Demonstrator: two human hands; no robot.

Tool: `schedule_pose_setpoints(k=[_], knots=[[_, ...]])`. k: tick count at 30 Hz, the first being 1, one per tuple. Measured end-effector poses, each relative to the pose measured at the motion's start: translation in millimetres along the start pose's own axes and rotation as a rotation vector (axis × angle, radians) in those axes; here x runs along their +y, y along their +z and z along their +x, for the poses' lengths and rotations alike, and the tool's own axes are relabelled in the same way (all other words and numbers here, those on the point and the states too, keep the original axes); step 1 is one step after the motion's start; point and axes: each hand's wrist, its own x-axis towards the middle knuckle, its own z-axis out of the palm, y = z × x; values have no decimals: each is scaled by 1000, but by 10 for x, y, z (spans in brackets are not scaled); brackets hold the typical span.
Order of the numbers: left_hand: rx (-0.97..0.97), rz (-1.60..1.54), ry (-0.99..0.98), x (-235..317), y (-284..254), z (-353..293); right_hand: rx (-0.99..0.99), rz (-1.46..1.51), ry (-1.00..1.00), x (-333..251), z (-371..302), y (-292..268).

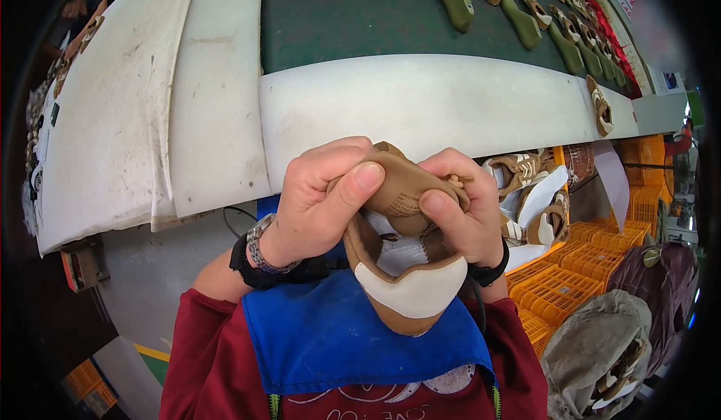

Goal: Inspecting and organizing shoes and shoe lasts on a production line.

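Between my hands is a brown and white shoe upper (409, 292), its white heel patch turned toward me and its pale inside showing. The brown tongue (398, 187), with small print on it, is pulled up out of the opening. My left hand (330, 195) pinches the tongue's left side, thumb on top. My right hand (466, 206) grips the tongue's right edge near the laces, thumb pressed on its face. The toe end of the shoe is hidden behind the tongue and my fingers.
A white work surface (420, 97) borders a green conveyor belt (345, 18) carrying green shoe lasts (520, 22) and shoes. One shoe (599, 106) lies on the white ledge at right. Orange crates (559, 292), more shoes (518, 172) and a grey sack (597, 345) stand at my right.
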Motion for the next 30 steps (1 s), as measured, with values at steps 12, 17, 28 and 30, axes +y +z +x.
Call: schedule_pose_setpoints(k=[12, 17, 28, 30], knots=[[-9, 8, 20, -23, -10, -7, 2, -22, -4, 6, -13, -9], [-8, 0, 27, -12, 6, 10, 12, -41, -16, 18, -14, -19], [-26, 202, 73, -42, -45, 69, 33, -122, 54, -28, 36, -24], [110, 368, 253, -128, -30, 121, 57, -188, 38, -8, 79, -8]])
